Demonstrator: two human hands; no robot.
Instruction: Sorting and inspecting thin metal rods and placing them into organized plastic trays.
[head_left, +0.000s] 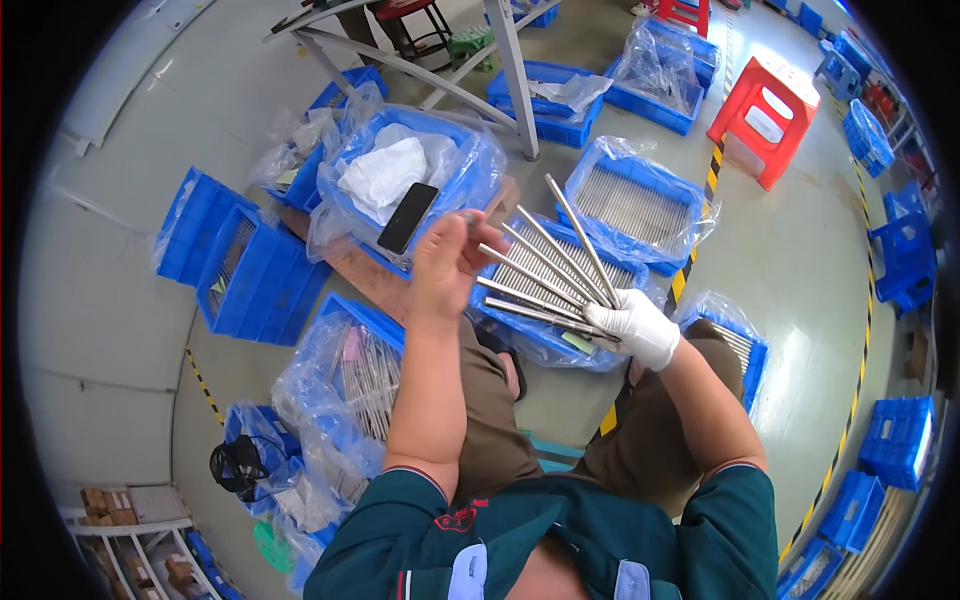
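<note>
Rods of silvery metal (pixel 583 240) fill my white-gloved right hand (pixel 637 328); bare left hand (pixel 447 265), contents unclear; blue plastic crate (pixel 537 341) holds more!

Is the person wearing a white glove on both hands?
No, only the right hand, which holds the metal rods, wears a white glove; the left hand is bare.

The rods (pixel 583 242) are silver and the right glove (pixel 650 330) is white. The shirt (pixel 725 525) is dark green with a red mark (pixel 455 520) — the trousers (pixel 500 430) are brown. The left boxes (pixel 255 295) are blue, the phone (pixel 408 218) black, the far stool (pixel 790 88) red. The floor tape (pixel 713 175) has stripes — black and yellow.
</note>
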